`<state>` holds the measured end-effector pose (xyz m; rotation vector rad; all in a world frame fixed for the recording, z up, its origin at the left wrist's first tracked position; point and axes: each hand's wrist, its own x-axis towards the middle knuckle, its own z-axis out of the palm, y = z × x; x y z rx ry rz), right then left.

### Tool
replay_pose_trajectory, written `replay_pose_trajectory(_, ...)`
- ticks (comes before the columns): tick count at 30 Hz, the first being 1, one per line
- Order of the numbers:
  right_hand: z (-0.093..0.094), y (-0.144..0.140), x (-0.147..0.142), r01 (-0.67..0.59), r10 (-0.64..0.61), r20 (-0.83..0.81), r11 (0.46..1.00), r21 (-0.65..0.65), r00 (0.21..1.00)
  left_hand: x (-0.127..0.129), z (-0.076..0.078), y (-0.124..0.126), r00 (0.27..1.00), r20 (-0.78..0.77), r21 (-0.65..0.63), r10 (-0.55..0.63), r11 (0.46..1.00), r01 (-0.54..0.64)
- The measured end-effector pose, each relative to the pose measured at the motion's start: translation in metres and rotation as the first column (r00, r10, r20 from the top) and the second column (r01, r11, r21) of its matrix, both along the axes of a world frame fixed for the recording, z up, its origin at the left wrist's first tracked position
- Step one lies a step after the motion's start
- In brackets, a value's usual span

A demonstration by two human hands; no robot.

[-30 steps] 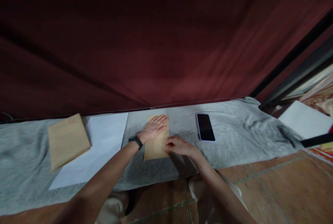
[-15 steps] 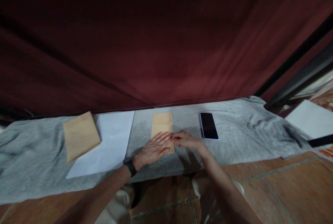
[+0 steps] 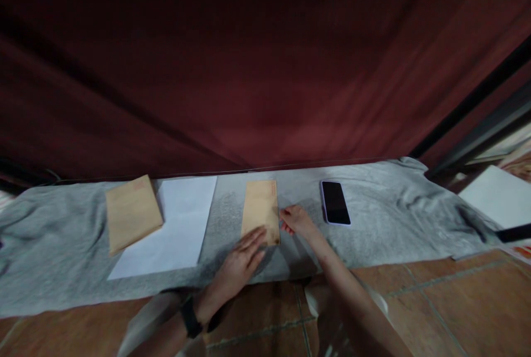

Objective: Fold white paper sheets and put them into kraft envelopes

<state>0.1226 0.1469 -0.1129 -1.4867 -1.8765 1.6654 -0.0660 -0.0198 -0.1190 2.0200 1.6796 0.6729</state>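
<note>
A narrow brown envelope lies flat on the grey cloth in front of me. My left hand, with a dark band on the wrist, lies flat with its fingertips on the envelope's near edge. My right hand rests loosely curled on the cloth just right of the envelope, touching its right edge. Neither hand holds anything.
A black phone lies right of my right hand. At the left a white sheet lies partly under a second brown envelope. A dark red curtain hangs behind. Tiled floor lies in front, with a white sheet at far right.
My left hand slid back along the envelope from its far end to its near edge. My right hand moved off the envelope's near corner to its right side.
</note>
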Motion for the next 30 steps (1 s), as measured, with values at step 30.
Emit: replay_pose_trajectory(30,0.017,0.006,0.022,0.259,-0.327,-0.298,0.934,-0.246,0.897,0.009,0.035,0.083,0.437,0.692,-0.516,0.575,0.817,-0.259)
